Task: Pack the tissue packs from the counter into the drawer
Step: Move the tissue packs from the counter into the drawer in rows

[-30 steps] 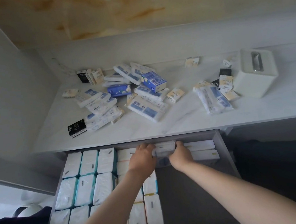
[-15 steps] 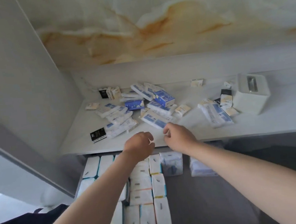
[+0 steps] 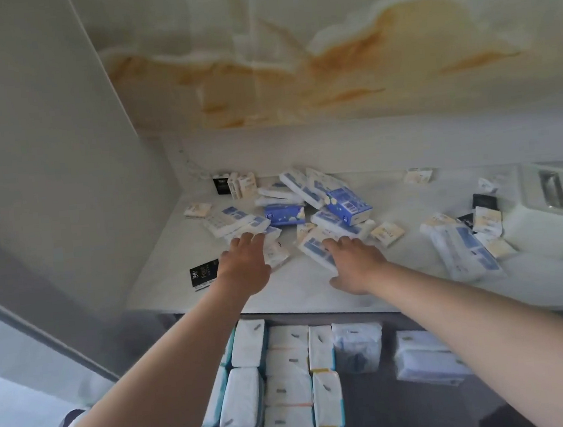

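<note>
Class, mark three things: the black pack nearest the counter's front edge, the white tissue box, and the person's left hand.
black pack (image 3: 204,275), head view, middle of its printed top.
white tissue box (image 3: 550,230), head view, its front side below the slot.
left hand (image 3: 244,267), head view, back of the hand.

Counter w/ scattered tissue packs

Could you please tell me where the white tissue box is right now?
In the head view, the white tissue box stands at the far right end of the counter, just right of a long blue-and-white pack and some small cream packets.
</note>
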Action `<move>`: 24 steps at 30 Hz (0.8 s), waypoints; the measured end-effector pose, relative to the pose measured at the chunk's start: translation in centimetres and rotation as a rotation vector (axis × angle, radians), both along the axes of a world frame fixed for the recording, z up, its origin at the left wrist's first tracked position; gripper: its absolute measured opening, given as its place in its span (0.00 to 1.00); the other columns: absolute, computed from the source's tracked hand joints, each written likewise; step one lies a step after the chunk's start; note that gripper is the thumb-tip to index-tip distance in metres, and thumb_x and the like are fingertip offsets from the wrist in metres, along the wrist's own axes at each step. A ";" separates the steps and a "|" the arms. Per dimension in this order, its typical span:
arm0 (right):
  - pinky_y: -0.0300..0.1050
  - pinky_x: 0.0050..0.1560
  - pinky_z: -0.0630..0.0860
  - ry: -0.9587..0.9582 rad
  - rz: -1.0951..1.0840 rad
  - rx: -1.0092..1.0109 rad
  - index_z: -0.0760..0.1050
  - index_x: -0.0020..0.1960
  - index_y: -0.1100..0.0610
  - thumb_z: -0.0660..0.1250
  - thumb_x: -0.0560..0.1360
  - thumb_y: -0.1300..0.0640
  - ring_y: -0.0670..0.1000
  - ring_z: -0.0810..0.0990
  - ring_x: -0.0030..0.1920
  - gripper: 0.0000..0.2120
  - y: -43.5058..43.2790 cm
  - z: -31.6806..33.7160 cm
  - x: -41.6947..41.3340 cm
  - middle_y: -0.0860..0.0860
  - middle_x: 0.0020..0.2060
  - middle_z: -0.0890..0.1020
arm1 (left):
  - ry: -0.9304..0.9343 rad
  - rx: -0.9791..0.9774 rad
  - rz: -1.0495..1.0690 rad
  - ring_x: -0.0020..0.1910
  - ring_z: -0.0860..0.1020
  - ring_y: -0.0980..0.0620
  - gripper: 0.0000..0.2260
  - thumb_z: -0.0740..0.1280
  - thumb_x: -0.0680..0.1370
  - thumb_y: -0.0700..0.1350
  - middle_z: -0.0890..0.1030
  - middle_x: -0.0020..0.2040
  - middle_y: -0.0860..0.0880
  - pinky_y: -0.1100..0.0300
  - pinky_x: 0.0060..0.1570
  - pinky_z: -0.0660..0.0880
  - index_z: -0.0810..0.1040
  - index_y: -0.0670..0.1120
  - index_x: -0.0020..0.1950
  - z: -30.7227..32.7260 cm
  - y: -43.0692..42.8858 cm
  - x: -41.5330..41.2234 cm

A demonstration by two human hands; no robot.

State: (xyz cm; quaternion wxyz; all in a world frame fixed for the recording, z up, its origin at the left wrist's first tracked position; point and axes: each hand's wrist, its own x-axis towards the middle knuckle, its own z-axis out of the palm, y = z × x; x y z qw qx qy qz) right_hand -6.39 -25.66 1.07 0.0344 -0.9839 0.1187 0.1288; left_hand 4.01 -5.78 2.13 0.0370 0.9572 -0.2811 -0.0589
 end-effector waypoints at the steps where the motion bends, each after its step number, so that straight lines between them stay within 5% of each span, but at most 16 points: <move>1: 0.53 0.52 0.74 -0.017 0.012 0.013 0.56 0.76 0.51 0.67 0.75 0.52 0.59 0.71 0.64 0.34 -0.1 -0.3 0.4 0.55 0.66 0.70 | 0.025 0.001 0.002 0.69 0.64 0.44 0.30 0.64 0.78 0.51 0.64 0.72 0.47 0.46 0.63 0.68 0.57 0.50 0.77 -0.4 0.0 0.4; 5: 0.46 0.41 0.70 -0.172 0.075 -0.014 0.67 0.71 0.54 0.64 0.74 0.63 0.57 0.78 0.56 0.25 -0.5 -0.5 1.7 0.55 0.58 0.79 | -0.014 -0.001 -0.005 0.68 0.65 0.43 0.32 0.65 0.77 0.54 0.65 0.71 0.46 0.48 0.66 0.65 0.56 0.51 0.77 -1.7 -0.7 1.1; 10: 0.44 0.38 0.66 -0.387 -0.019 -0.007 0.74 0.63 0.53 0.65 0.74 0.62 0.58 0.81 0.50 0.18 -0.5 0.8 2.9 0.53 0.51 0.83 | -0.101 -0.093 0.014 0.67 0.66 0.44 0.31 0.67 0.76 0.51 0.66 0.70 0.46 0.48 0.66 0.66 0.58 0.51 0.75 -2.7 -1.9 0.7; 15: 0.42 0.42 0.68 -0.568 -0.307 0.350 0.76 0.63 0.51 0.64 0.73 0.62 0.57 0.80 0.52 0.20 0.8 2.4 4.2 0.51 0.53 0.82 | -0.072 -0.136 0.064 0.63 0.70 0.46 0.31 0.70 0.74 0.57 0.73 0.64 0.47 0.51 0.62 0.69 0.65 0.52 0.73 -2.4 -1.4 1.4; 21: 0.41 0.34 0.69 -0.576 -0.629 0.943 0.77 0.41 0.54 0.64 0.71 0.62 0.55 0.78 0.38 0.05 1.4 2.1 5.1 0.49 0.35 0.79 | 0.069 -0.250 0.035 0.62 0.67 0.46 0.26 0.75 0.71 0.55 0.70 0.60 0.47 0.50 0.61 0.70 0.74 0.54 0.68 -1.9 -0.2 1.0; 24: 0.44 0.35 0.79 -0.451 -0.703 1.204 0.81 0.52 0.57 0.71 0.75 0.60 0.56 0.84 0.42 0.06 1.7 1.4 4.9 0.55 0.43 0.84 | 0.262 -0.352 0.063 0.68 0.63 0.47 0.25 0.73 0.75 0.50 0.68 0.68 0.49 0.54 0.69 0.62 0.72 0.54 0.71 -2.1 0.8 1.3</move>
